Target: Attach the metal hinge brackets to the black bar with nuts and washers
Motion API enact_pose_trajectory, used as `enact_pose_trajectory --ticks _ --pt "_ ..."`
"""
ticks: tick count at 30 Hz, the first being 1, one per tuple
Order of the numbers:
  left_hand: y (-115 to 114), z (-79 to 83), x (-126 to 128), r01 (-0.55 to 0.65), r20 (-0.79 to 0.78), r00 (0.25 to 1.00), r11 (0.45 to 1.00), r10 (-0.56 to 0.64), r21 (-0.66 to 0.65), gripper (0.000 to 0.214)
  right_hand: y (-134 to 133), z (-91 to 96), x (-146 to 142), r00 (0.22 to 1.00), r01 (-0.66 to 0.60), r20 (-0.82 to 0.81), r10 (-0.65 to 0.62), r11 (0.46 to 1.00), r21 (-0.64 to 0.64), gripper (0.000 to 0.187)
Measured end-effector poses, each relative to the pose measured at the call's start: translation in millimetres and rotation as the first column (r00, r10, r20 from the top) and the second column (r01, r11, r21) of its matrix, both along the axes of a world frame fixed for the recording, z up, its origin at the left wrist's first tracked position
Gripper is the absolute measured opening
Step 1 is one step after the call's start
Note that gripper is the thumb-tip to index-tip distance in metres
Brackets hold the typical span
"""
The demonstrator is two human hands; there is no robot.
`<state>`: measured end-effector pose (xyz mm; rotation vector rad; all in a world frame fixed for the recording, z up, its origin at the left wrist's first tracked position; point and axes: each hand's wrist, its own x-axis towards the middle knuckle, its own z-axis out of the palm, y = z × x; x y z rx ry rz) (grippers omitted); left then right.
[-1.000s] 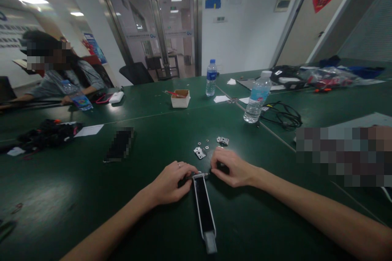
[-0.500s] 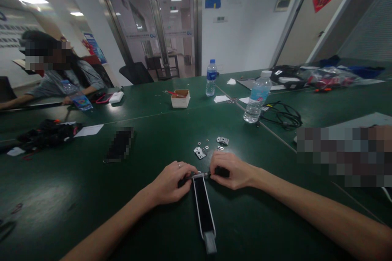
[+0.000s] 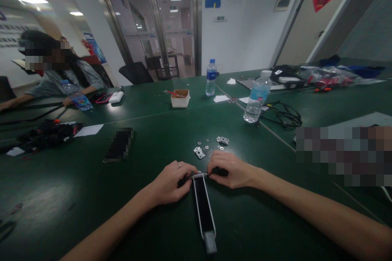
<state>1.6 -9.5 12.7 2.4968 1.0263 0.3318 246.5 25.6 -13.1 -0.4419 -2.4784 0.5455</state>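
Observation:
A long, narrow metal frame (image 3: 198, 208) with a dark middle lies lengthwise in front of me, its grey end block (image 3: 210, 241) pointing toward me. At its far end, the fingers of my left hand (image 3: 172, 182) are closed on the left corner and steady it. My right hand (image 3: 232, 170) pinches a small piece at the right side of that same end; the fingers cover most of it. Just beyond the hands lie two metal brackets, a left one (image 3: 199, 153) and a right one (image 3: 223, 141), with several small washers (image 3: 206, 147) around them.
A phone (image 3: 119, 145) lies to the left. Farther back stand a small box (image 3: 180, 100) and two water bottles, one large (image 3: 257, 98) and one smaller (image 3: 211, 78). A coiled black cable (image 3: 284, 116) is at right. Another person (image 3: 82, 73) sits across on the left.
My right hand has shifted slightly left, closer to the frame's end. My left hand and the frame stay put. Black straps now show in front of the other person.

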Motion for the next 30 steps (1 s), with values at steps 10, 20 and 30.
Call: enact_pose_trajectory --ticks 10,20,30 --pt "0.1 -0.2 -1.2 -0.001 0.008 1.000 1.000 0.001 -0.019 0.025 0.5 -1.9 -2.7 0.994 0.075 0.074 -0.082 0.993 0.090 0.010" --pt "1.7 -5.4 -2.7 0.016 0.023 1.000 1.000 -0.016 0.004 0.024 0.0 1.0 -2.5 0.992 0.039 0.111 -0.055 0.990 0.138 0.017" --pt "1.3 -3.6 -2.1 0.019 0.037 0.999 1.000 -0.019 -0.005 0.026 19.8 -5.5 14.2 0.901 0.425 -0.165 -0.400 0.891 0.159 0.014"
